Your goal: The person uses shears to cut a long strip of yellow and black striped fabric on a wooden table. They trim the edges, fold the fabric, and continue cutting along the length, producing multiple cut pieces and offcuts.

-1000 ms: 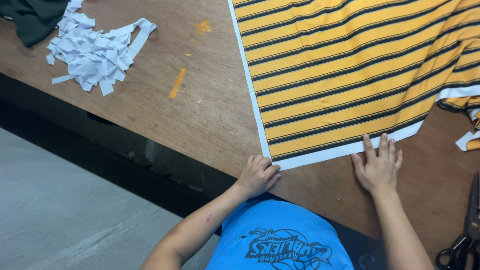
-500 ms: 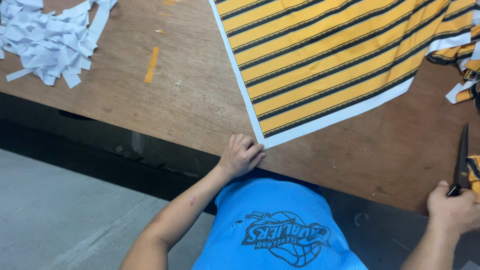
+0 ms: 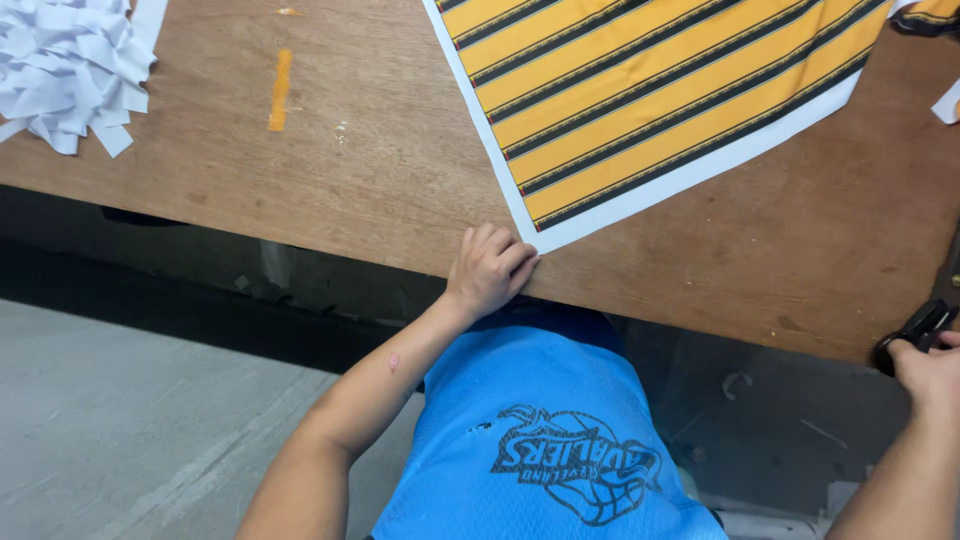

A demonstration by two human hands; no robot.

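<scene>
Both hands sat at the worktop's near edge: the left hand (image 3: 490,268) lay half-curled, fingertips pinning the near corner of the yellow-and-black striped fabric (image 3: 650,100), and the right hand (image 3: 925,370), which a second before had pressed flat on that cloth, had closed around black scissors (image 3: 915,330) at the right edge. Cutting looked likely to follow. Farther off, white paper scraps (image 3: 70,65) lay at the far left corner.

wooden worktable (image 3: 300,190), worn brown top | grey concrete floor (image 3: 110,430) | even light
</scene>
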